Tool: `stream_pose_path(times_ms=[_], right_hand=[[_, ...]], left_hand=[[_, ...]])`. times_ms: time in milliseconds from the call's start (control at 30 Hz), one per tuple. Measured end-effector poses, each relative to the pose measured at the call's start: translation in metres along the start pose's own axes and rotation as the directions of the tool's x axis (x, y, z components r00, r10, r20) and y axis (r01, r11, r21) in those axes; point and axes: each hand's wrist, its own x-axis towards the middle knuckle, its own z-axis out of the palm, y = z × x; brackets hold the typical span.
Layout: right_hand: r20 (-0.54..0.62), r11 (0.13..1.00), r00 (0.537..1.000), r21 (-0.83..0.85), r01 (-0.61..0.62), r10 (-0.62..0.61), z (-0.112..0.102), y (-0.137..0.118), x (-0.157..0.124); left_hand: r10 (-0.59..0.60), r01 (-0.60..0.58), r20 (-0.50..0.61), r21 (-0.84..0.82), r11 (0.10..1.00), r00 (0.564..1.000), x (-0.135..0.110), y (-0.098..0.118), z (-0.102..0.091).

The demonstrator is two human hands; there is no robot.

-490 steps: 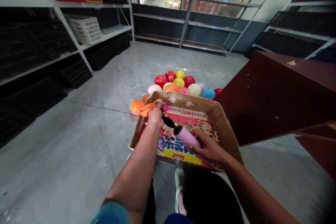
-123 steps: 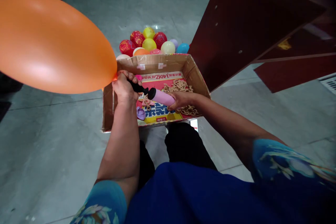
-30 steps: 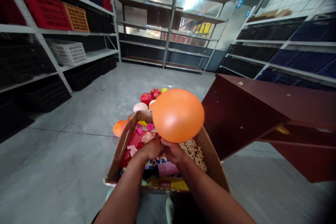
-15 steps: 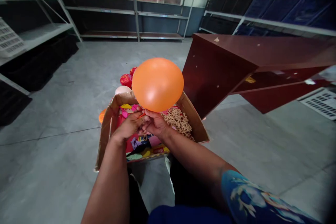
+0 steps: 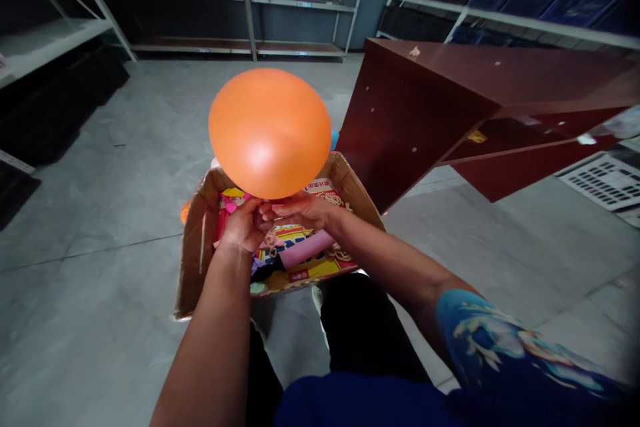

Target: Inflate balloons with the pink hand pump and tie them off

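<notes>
An inflated orange balloon (image 5: 270, 130) stands above a cardboard box (image 5: 193, 260) in front of me. My left hand (image 5: 243, 225) and my right hand (image 5: 305, 209) meet just under it, fingers pinched together on the balloon's neck. In the box below lies a pink hand pump (image 5: 305, 250) on a printed red and yellow sheet, with pale rubber bands (image 5: 341, 255) and a few limp balloons (image 5: 231, 202) beside it. The balloon hides most of the box's far side.
A dark red wooden cabinet (image 5: 450, 107) lies tipped on the right, close to the box. Metal shelving (image 5: 240, 7) lines the back and left walls. Grey concrete floor (image 5: 100, 213) spreads to the left. A bit of another orange balloon (image 5: 185, 212) shows behind the box.
The balloon has come nearer and a little to the left, and the view has dipped down. Both hands stay pinched at its neck. The pump lies in the box.
</notes>
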Motion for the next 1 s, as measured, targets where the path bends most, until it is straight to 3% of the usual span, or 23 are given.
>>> stream_pose_path(times_ms=[100,133,200,300,467,600,633,700,800,1000], right_hand=[[-0.227,0.98,0.974,-0.186,-0.064,0.021,-0.047,-0.013,-0.011],[-0.35,0.933,0.937,-0.345,-0.103,-0.026,-0.062,-0.015,-0.013],[-0.536,0.681,0.834,-0.659,-0.319,-0.128,-0.09,-0.016,-0.016],[-0.596,0.477,0.785,-0.746,-0.465,-0.168,-0.114,-0.006,-0.018],[-0.604,0.364,0.772,-0.777,-0.514,-0.198,-0.122,0.008,-0.019],[-0.565,0.391,0.797,-0.797,-0.46,-0.214,-0.124,-0.008,-0.026],[-0.549,0.443,0.807,-0.792,-0.42,-0.217,-0.125,-0.015,-0.029],[-0.505,0.627,0.837,-0.728,-0.279,-0.213,-0.125,-0.031,-0.037],[-0.422,0.855,0.883,-0.517,-0.047,-0.206,-0.12,-0.049,-0.047],[-0.372,0.945,0.909,-0.321,0.062,-0.186,-0.1,-0.06,-0.055]], left_hand=[[0.048,-0.059,-0.059,-0.193,0.979,0.997,0.002,0.006,-0.005],[0.063,-0.078,-0.074,-0.234,0.969,0.995,0.002,0.007,-0.006],[0.083,-0.107,-0.094,-0.284,0.953,0.992,0.001,0.009,-0.007],[0.085,-0.115,-0.105,-0.32,0.941,0.991,0.0,0.01,-0.005],[0.089,-0.123,-0.12,-0.322,0.939,0.989,-0.003,0.011,-0.001],[0.119,-0.148,-0.119,-0.273,0.951,0.986,-0.003,0.011,-0.003],[0.129,-0.156,-0.117,-0.26,0.953,0.985,-0.003,0.011,-0.004],[0.143,-0.167,-0.114,-0.243,0.955,0.983,-0.003,0.011,-0.005],[0.139,-0.166,-0.12,-0.252,0.953,0.983,-0.003,0.01,-0.004],[0.127,-0.163,-0.137,-0.295,0.942,0.982,-0.004,0.009,-0.002]])
